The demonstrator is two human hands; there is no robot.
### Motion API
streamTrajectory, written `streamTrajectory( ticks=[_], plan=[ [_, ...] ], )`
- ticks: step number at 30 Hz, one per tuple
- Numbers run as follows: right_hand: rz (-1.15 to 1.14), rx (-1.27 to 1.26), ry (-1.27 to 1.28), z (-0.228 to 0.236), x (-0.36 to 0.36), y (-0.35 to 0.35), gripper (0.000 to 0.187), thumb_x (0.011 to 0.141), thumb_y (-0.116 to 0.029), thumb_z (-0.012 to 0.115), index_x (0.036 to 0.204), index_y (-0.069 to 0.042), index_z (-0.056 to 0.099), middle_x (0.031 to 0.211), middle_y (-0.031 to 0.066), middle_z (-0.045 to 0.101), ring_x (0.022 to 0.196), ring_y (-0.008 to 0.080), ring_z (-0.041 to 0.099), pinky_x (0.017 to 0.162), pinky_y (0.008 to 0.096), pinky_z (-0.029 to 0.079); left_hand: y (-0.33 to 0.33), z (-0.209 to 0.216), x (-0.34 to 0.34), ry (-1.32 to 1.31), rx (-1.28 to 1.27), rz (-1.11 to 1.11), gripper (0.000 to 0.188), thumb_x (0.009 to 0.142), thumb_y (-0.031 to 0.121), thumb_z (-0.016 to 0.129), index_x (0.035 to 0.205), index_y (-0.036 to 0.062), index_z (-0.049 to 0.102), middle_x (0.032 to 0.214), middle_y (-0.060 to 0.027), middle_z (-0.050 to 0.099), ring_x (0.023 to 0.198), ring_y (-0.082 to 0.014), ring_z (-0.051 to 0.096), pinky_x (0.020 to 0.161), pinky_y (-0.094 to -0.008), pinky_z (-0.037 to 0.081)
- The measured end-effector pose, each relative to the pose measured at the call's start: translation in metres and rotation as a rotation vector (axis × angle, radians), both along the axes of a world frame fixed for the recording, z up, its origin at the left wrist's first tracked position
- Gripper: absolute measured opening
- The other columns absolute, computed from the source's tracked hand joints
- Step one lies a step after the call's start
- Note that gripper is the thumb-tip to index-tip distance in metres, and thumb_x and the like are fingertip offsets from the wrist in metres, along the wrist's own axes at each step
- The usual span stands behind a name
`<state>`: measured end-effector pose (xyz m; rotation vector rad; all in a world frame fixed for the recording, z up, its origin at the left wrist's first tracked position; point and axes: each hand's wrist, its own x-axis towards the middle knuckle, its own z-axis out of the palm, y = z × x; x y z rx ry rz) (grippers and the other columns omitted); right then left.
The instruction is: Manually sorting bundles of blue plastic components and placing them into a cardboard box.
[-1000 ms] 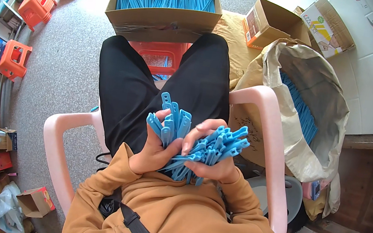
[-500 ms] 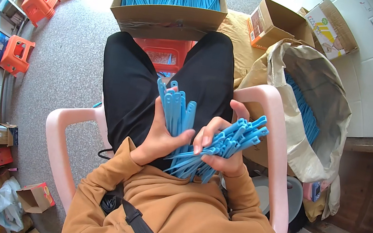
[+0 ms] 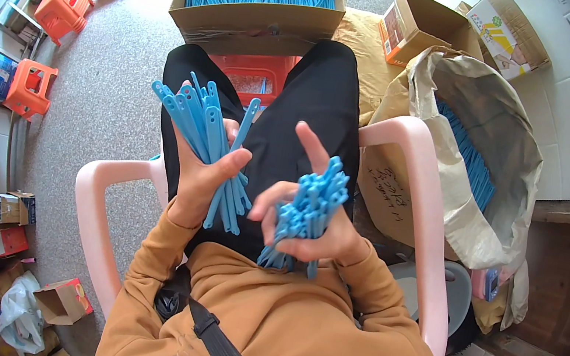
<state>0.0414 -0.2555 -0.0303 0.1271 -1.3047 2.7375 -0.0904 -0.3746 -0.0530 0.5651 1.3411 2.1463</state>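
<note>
A loose bundle of slim blue plastic sticks [image 3: 204, 132], with small holes at their flat ends, is gripped in my left hand [image 3: 191, 184] above my left thigh. One stick stands apart beside the thumb. My right hand [image 3: 335, 237] is closed round a thicker bundle of blue sticks [image 3: 311, 201] over my lap, the ends bunched and pointing up. Its index finger sticks out, away from the bundle. Beyond my knees a cardboard box [image 3: 255, 38] full of the same sticks rests over a red plastic stool [image 3: 267, 65].
Pink armrests [image 3: 419, 154] of my chair flank me. On the right stands an open paper sack [image 3: 492, 237] with more blue sticks, with an open carton [image 3: 428, 25] behind it. Orange stools [image 3: 30, 89] and a small open carton [image 3: 64, 303] are on the left.
My left hand has moved left and forward with its bundle, away from the right. My right hand has turned its bundle from slanting right to more upright and shifted a little left.
</note>
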Motion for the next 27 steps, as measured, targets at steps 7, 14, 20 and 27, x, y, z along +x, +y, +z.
streamTrajectory(
  ticks=[7, 14, 20, 27],
  plan=[
    [0.101, 0.106, -0.100, 0.017, -0.004, -0.003, 0.112, 0.060, 0.005, 0.070, 0.138, -0.017, -0.007, 0.088, 0.0110, 0.058, 0.075, 0.0200, 0.061, 0.069, 0.0303, 0.049, 0.002, 0.018, 0.000, -0.063, -0.037, -0.036, 0.087, 0.073, 0.000, 0.062, 0.138, 0.0170, 0.006, 0.092, -0.0097, 0.049, 0.071, -0.0097, 0.049, 0.060, -0.0210, 0.043],
    [-0.248, 0.304, -0.025, 0.046, -0.019, 0.040, 0.095, 0.063, -0.002, 0.068, 0.138, -0.011, 0.009, 0.078, 0.0080, 0.056, 0.070, 0.0182, 0.059, 0.068, 0.0331, 0.051, -0.004, 0.017, -0.010, -0.055, 0.053, -0.022, 0.080, 0.076, 0.000, 0.058, 0.137, 0.0169, 0.008, 0.085, -0.0078, 0.048, 0.063, -0.0091, 0.045, 0.056, -0.0227, 0.041],
    [-0.771, 0.463, 0.223, 0.054, -0.030, 0.083, 0.092, 0.067, 0.004, 0.062, 0.139, -0.015, 0.008, 0.078, 0.0065, 0.053, 0.066, 0.0146, 0.057, 0.069, 0.0330, 0.051, 0.006, 0.020, -0.004, 0.315, -0.180, -0.066, 0.085, 0.067, -0.002, 0.069, 0.132, 0.0114, 0.016, 0.083, -0.0060, 0.053, 0.072, -0.0103, 0.055, 0.063, -0.0241, 0.047],
    [-1.017, 0.571, 0.192, 0.033, -0.012, 0.089, 0.085, 0.067, 0.011, 0.062, 0.136, -0.009, 0.016, 0.080, 0.0055, 0.056, 0.073, 0.0115, 0.057, 0.065, 0.0248, 0.049, 0.050, 0.028, 0.033, 0.783, -0.466, -0.598, 0.080, 0.065, 0.002, 0.069, 0.129, 0.0137, 0.024, 0.084, -0.0230, 0.058, 0.075, -0.0407, 0.057, 0.063, -0.0441, 0.046]
  ],
)
